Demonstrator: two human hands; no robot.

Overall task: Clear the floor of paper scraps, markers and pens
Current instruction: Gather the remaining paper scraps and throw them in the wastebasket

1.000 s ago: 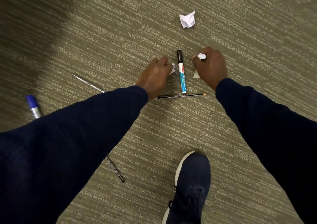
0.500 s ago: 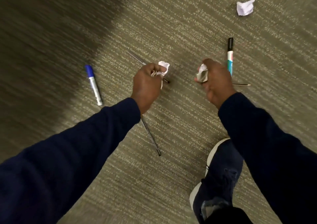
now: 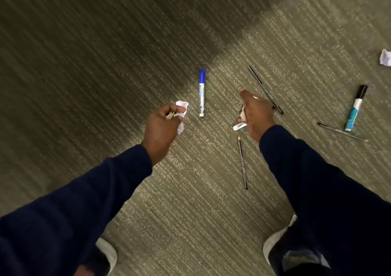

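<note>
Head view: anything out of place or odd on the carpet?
Yes. A blue-capped marker, black-capped marker, three pens and a crumpled scrap lie scattered on the carpet; both hands hold paper.

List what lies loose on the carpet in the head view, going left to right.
Blue marker → pencil → long black pen → grey pen → teal marker → crumpled paper.
</note>
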